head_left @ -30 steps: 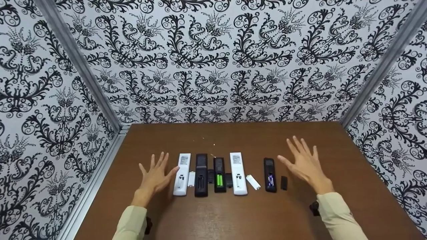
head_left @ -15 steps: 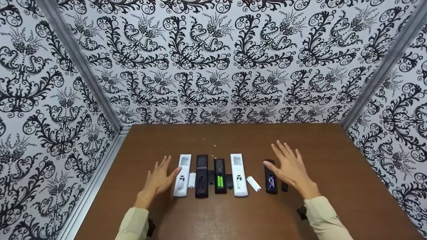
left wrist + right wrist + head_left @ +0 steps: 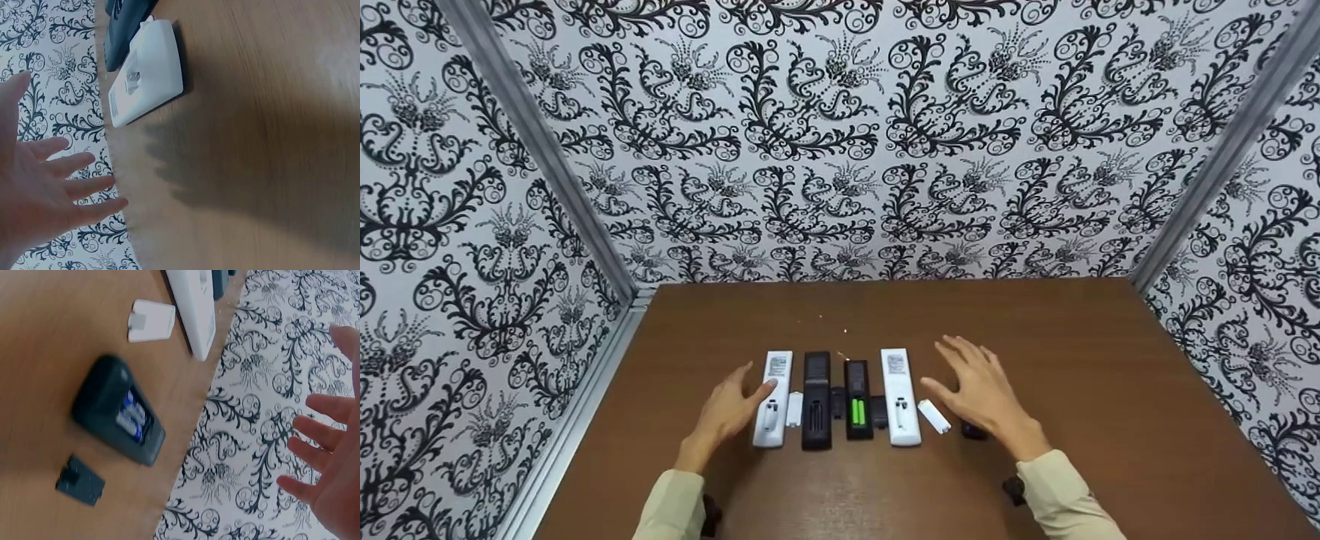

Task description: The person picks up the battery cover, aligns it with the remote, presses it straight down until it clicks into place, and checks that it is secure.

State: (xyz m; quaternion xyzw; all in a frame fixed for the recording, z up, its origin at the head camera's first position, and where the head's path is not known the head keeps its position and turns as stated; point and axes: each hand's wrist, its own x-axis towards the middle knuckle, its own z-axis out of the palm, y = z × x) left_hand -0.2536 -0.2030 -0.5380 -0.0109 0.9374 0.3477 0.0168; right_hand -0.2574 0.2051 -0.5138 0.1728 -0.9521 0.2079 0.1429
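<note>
- My left hand (image 3: 727,410) and right hand (image 3: 984,397) hold nothing, fingers loosely spread.
- The leftmost white remote (image 3: 771,416) lies on the surface (image 3: 840,491) near my left hand; it looks light, stiff and slick, so I'd grip its long edges.
- The rightmost black remote (image 3: 107,408) lies below my right hand; I'd hold its sides, clear of the blue batteries (image 3: 130,417), which might spill.

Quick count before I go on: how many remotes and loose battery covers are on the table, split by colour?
White remotes: 2
Black remotes: 3
White battery covers: 2
Black battery covers: 3
Total: 10
</note>
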